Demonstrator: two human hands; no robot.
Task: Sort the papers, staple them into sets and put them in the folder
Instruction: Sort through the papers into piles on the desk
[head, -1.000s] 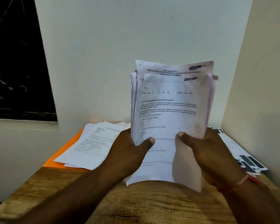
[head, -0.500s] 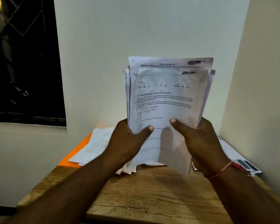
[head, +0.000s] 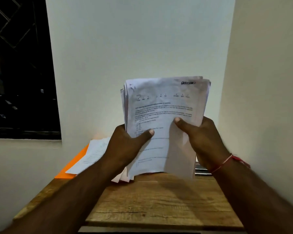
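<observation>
You've lowered the stack (head: 164, 112) toward the table (head: 159, 203), left hand (head: 125, 146) and right hand (head: 204, 142) clamping its sides, likely to square edges.

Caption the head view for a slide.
A paper stack held upright by left hand and right hand at the wooden table, loose sheets on an orange folder.

One left hand (head: 125, 146), one right hand (head: 205, 141), one held paper stack (head: 164, 102), one lying paper pile (head: 95, 156); one orange folder (head: 69, 168), one table (head: 159, 203)

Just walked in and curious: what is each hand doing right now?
Left hand: holding the paper stack by its left edge.
Right hand: holding the same stack by its right edge.
</observation>
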